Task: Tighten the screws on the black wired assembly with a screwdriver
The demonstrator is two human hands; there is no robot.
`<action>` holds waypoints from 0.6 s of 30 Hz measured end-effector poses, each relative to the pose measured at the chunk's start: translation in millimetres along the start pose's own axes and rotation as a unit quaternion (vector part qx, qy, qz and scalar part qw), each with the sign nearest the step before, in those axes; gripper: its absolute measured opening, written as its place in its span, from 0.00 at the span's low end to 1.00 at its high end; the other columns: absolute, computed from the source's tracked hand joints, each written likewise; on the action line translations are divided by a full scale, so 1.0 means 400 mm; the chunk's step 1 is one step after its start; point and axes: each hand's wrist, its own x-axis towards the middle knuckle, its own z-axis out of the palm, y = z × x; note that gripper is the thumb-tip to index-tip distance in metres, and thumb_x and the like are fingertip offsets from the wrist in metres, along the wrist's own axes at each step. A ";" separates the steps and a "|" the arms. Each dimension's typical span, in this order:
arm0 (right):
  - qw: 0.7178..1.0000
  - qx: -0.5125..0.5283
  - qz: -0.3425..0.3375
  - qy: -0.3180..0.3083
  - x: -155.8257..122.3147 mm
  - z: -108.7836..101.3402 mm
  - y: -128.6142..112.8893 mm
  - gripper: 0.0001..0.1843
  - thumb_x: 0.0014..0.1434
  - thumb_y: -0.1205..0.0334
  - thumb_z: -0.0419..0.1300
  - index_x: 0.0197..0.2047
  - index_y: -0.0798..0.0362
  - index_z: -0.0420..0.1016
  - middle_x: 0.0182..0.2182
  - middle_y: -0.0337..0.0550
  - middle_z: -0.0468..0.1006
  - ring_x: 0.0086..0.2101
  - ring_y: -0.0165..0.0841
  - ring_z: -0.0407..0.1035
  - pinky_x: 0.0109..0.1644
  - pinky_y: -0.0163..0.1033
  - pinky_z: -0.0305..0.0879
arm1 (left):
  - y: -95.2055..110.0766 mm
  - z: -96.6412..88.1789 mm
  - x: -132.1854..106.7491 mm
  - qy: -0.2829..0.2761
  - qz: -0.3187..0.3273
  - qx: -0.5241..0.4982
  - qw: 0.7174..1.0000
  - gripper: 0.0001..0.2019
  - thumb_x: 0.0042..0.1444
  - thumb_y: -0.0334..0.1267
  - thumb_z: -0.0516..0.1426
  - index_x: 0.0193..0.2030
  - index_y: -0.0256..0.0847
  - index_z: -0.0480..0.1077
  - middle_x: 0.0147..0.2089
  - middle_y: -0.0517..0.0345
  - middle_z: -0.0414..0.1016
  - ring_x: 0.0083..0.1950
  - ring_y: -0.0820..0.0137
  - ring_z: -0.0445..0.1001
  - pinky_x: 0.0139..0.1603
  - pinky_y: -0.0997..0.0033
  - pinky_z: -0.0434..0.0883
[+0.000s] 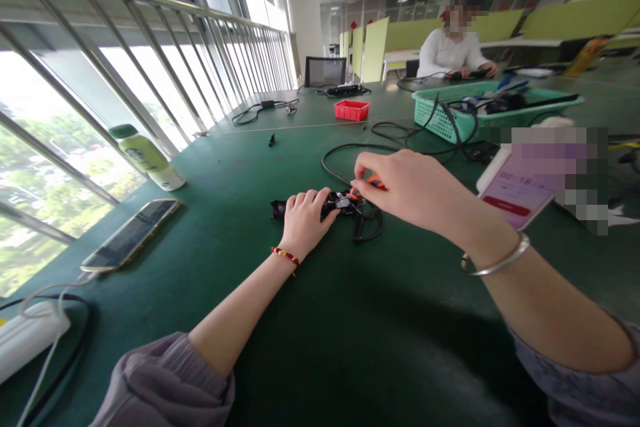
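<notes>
A small black device [345, 203] with thin black loops lies on the green table [350, 320]. My left hand [306, 219] is closed over its left end and presses it to the table. My right hand [405, 188] pinches a small orange-handled tool [374, 181] just above the device's right part. What the tool's tip touches is hidden by my fingers. A black cable [345, 153] curls from behind my right hand towards the far right.
A phone [131, 235] and a green-capped bottle [147, 157] lie at the left, a white power strip [27, 340] at the near left. A second phone [515, 188] lies at the right. Farther off stand a red tray [352, 109] and a green basket [480, 110]; another person [453, 47] sits at the far end.
</notes>
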 end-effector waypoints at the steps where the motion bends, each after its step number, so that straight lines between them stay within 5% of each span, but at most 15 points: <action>1: 1.000 0.000 0.004 -0.001 0.000 -0.001 0.000 0.09 0.61 0.57 0.52 0.35 0.50 0.70 0.22 0.38 0.73 0.21 0.29 0.62 0.24 0.33 0.48 | 0.000 0.000 0.000 -0.001 0.001 0.000 1.000 0.19 0.61 0.47 0.52 0.56 0.41 0.64 0.47 0.52 0.72 0.48 0.59 0.68 0.50 0.58 0.63; 18: 1.000 -0.006 -0.004 -0.005 -0.001 -0.001 -0.005 0.12 0.62 0.60 0.49 0.32 0.51 0.71 0.19 0.38 0.71 0.18 0.27 0.57 0.23 0.33 0.47 | 0.000 0.003 0.001 0.001 -0.005 -0.007 1.000 0.19 0.62 0.48 0.51 0.56 0.42 0.64 0.47 0.52 0.72 0.48 0.59 0.68 0.51 0.58 0.63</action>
